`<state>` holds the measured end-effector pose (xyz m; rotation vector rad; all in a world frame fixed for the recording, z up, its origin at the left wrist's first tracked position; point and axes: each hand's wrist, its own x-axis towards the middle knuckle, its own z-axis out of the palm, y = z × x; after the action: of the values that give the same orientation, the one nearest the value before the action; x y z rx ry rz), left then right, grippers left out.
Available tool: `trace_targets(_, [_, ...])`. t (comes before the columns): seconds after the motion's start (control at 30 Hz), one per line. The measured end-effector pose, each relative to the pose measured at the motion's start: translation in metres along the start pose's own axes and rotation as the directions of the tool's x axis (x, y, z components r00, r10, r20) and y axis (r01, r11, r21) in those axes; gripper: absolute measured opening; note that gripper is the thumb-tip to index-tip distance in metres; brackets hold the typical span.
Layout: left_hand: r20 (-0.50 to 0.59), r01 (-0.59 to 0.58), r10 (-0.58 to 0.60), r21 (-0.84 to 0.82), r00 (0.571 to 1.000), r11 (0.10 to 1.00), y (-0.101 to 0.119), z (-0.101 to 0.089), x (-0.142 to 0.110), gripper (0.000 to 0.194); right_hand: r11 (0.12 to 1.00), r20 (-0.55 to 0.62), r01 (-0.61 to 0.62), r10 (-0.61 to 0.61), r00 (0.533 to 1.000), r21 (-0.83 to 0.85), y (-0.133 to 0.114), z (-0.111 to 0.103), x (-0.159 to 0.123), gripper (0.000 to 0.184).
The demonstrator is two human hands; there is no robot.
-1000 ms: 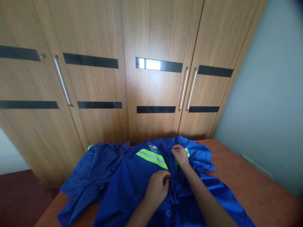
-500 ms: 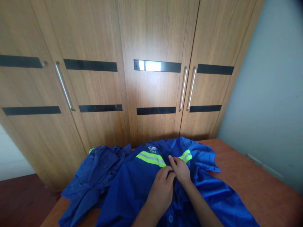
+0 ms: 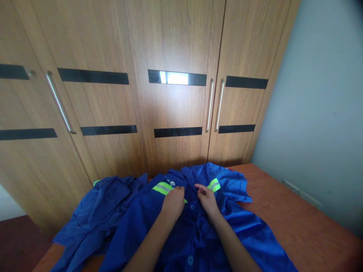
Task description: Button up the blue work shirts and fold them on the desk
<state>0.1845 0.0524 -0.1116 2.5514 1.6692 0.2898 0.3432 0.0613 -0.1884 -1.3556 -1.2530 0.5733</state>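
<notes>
Your left hand (image 3: 173,204) and right hand (image 3: 208,201) curl over the blue jacket (image 3: 184,234) on the bench (image 3: 283,211) — whether the fingers (image 3: 179,192) grip cloth I cannot tell — and an uneven tug could skew it.

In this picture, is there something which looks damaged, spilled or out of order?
I see nothing spilled or damaged. Only the crumpled blue garment at the left looks untidy: it lies in loose folds on the reddish-brown table, whereas the blue jacket beside it is spread out more.
</notes>
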Motion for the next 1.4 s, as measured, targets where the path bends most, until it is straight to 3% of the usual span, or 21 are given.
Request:
trace_targets(0.1, [0.024,0.04,-0.04,-0.014,0.999,0.999,-0.002,0.005,0.025,0.017,1.0,-0.013,0.001,-0.001,1.0,0.007,0.001,0.001,0.0,0.044])
trace_targets(0.2, [0.049,0.089,-0.086,-0.051,0.995,0.995,0.0,0.015,0.042,0.026,1.0,-0.024,0.007,-0.007,1.0,-0.013,0.002,0.002,-0.001,0.041])
trace_targets(0.37, [0.032,0.161,-0.157,-0.182,0.987,0.97,0.0,0.03,0.052,0.029,0.997,-0.009,0.014,-0.014,1.0,-0.071,0.003,0.004,-0.001,0.033])
trace_targets(0.5, [-0.05,0.138,-0.167,-0.365,0.985,0.921,-0.007,0.037,0.052,0.012,0.997,-0.008,0.034,-0.035,0.999,-0.07,0.001,0.004,-0.002,0.024])
trace_targets(0.57, [-0.111,0.097,-0.169,-0.474,0.979,0.875,-0.013,0.039,0.05,0.004,0.998,-0.021,0.043,-0.044,0.999,-0.042,-0.001,0.003,-0.001,0.022])
trace_targets(0.77, [-0.219,-0.014,-0.25,-0.777,0.943,0.629,-0.021,0.029,0.033,0.016,0.992,-0.058,0.041,-0.035,0.998,0.121,-0.015,0.002,0.001,0.027])
trace_targets(0.97, [-0.247,-0.116,-0.259,-0.893,0.934,0.434,-0.009,0.014,0.004,0.024,0.967,-0.001,0.007,-0.007,1.0,0.256,-0.036,-0.002,-0.007,0.033])
trace_targets(1.17, [-0.301,-0.158,-0.282,-0.886,0.911,0.435,-0.009,0.028,0.0,0.014,0.956,0.065,0.056,-0.078,0.995,0.287,-0.047,-0.005,-0.016,0.026])
trace_targets(1.4, [-0.326,-0.183,-0.246,-0.865,0.913,0.467,-0.013,0.036,-0.003,0.011,0.973,0.12,0.116,-0.142,0.983,0.202,-0.044,0.002,-0.021,0.022])
